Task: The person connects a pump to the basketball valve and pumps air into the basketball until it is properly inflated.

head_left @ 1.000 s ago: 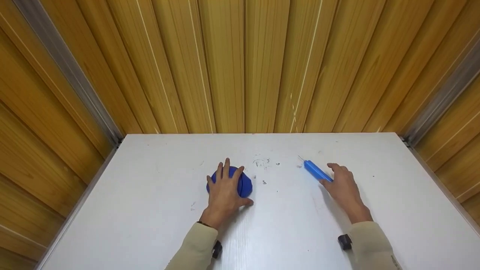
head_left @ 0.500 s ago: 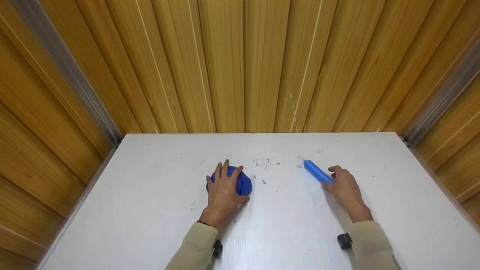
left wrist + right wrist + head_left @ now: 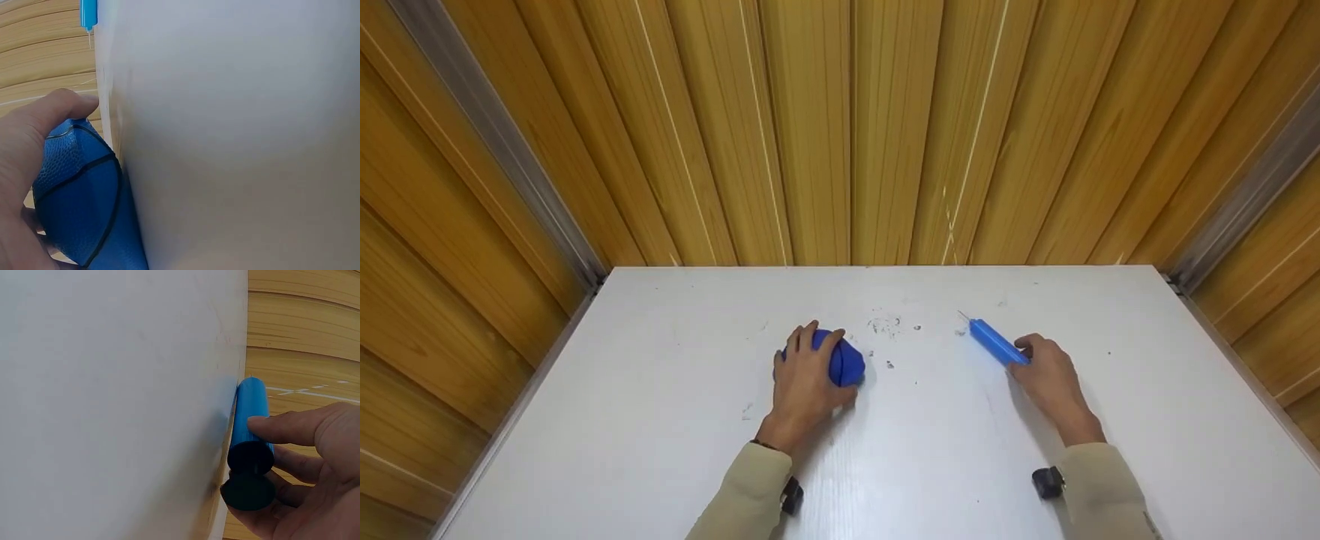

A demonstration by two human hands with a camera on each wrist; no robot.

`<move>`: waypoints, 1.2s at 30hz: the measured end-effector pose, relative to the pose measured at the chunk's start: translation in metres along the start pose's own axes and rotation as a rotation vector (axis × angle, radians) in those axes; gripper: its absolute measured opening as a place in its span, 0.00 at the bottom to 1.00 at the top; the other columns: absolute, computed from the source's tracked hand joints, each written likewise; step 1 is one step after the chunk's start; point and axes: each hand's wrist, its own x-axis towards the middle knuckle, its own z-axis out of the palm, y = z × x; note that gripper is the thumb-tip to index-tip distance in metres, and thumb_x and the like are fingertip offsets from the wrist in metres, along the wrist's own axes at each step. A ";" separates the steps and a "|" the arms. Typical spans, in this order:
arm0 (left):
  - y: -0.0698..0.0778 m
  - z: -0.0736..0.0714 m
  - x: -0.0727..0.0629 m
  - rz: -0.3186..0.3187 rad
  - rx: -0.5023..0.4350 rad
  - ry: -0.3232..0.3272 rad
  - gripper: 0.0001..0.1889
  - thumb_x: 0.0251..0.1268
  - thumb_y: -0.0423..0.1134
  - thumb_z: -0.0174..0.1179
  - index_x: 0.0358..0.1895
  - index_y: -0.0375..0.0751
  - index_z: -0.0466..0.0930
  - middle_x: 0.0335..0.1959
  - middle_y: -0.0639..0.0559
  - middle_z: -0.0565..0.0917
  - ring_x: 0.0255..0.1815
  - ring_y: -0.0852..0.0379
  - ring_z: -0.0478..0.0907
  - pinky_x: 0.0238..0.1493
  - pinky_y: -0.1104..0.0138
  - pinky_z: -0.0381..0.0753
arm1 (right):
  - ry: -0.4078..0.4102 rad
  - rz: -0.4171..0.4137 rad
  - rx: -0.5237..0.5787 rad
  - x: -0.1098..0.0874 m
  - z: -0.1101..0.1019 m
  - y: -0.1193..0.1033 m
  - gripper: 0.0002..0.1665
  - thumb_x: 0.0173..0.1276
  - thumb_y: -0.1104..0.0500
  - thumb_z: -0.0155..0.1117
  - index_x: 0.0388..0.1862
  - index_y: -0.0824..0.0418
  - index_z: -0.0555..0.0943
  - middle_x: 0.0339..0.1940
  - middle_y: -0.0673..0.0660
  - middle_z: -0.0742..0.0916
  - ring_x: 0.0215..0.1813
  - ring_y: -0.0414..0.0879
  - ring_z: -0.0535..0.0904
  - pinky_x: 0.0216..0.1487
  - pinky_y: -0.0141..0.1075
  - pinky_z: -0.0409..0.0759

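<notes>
A blue deflated ball (image 3: 851, 365) with black seam lines lies on the white table, its side caved in. My left hand (image 3: 801, 384) grips it from above, with fingers over the far side and thumb at the near side. In the left wrist view the ball (image 3: 84, 191) shows a pebbled skin between thumb and fingers. To the right, a blue hand pump (image 3: 994, 341) points its thin needle away and to the left. My right hand (image 3: 1051, 379) pinches the pump's near end. The right wrist view shows its dark handle (image 3: 248, 490) beside my fingers.
The white table (image 3: 660, 450) carries dark smudges and specks between the hands. Ribbed wood-pattern panels (image 3: 840, 135) stand behind it and on both sides. Each sleeve has a small black device (image 3: 1046, 484) near the wrist.
My left fingers have drawn in around the ball, and the thumb has come closer to it. My right fingers have closed in on the pump's end, while the pump has hardly moved.
</notes>
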 end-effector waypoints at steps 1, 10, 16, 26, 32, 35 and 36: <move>0.000 -0.001 0.000 -0.002 -0.003 0.000 0.44 0.51 0.56 0.82 0.75 0.54 0.76 0.77 0.37 0.68 0.78 0.33 0.64 0.68 0.31 0.69 | 0.007 0.000 0.004 0.000 0.000 -0.001 0.25 0.74 0.70 0.63 0.65 0.82 0.72 0.55 0.79 0.80 0.57 0.72 0.80 0.59 0.62 0.79; -0.003 -0.005 0.004 -0.011 -0.095 0.046 0.41 0.55 0.57 0.79 0.73 0.54 0.77 0.75 0.38 0.70 0.75 0.35 0.67 0.67 0.37 0.74 | 0.106 -0.045 0.053 0.000 0.001 -0.014 0.21 0.76 0.72 0.59 0.65 0.81 0.74 0.57 0.78 0.78 0.61 0.72 0.76 0.66 0.63 0.73; -0.007 -0.007 0.005 0.005 -0.137 0.100 0.39 0.54 0.55 0.80 0.71 0.52 0.80 0.72 0.38 0.73 0.72 0.35 0.71 0.63 0.38 0.77 | 0.137 -0.089 0.102 -0.003 -0.004 -0.029 0.22 0.77 0.70 0.61 0.66 0.77 0.75 0.56 0.75 0.79 0.57 0.68 0.78 0.59 0.59 0.77; -0.008 -0.013 0.006 -0.038 -0.239 0.124 0.38 0.53 0.51 0.79 0.70 0.53 0.79 0.69 0.39 0.76 0.68 0.35 0.74 0.59 0.37 0.80 | 0.128 -0.140 0.200 -0.014 -0.012 -0.061 0.24 0.79 0.68 0.63 0.70 0.71 0.74 0.61 0.70 0.79 0.62 0.64 0.78 0.65 0.57 0.78; -0.007 -0.016 0.004 -0.055 -0.311 0.130 0.37 0.53 0.49 0.77 0.71 0.54 0.79 0.67 0.40 0.76 0.66 0.36 0.75 0.59 0.38 0.81 | 0.100 -0.154 0.281 -0.021 -0.008 -0.078 0.24 0.79 0.67 0.64 0.70 0.69 0.75 0.63 0.69 0.80 0.64 0.63 0.78 0.67 0.56 0.78; -0.007 -0.017 0.004 -0.053 -0.353 0.137 0.37 0.54 0.48 0.77 0.71 0.54 0.79 0.67 0.41 0.77 0.66 0.36 0.75 0.59 0.37 0.81 | 0.091 -0.162 0.305 -0.024 -0.004 -0.084 0.23 0.79 0.67 0.65 0.70 0.68 0.76 0.63 0.68 0.81 0.64 0.62 0.78 0.67 0.56 0.78; -0.007 -0.017 0.003 -0.056 -0.369 0.138 0.36 0.54 0.47 0.76 0.71 0.55 0.79 0.67 0.41 0.77 0.66 0.36 0.75 0.59 0.37 0.80 | 0.087 -0.167 0.308 -0.025 -0.002 -0.085 0.23 0.79 0.67 0.65 0.70 0.68 0.76 0.63 0.68 0.81 0.64 0.62 0.79 0.66 0.55 0.78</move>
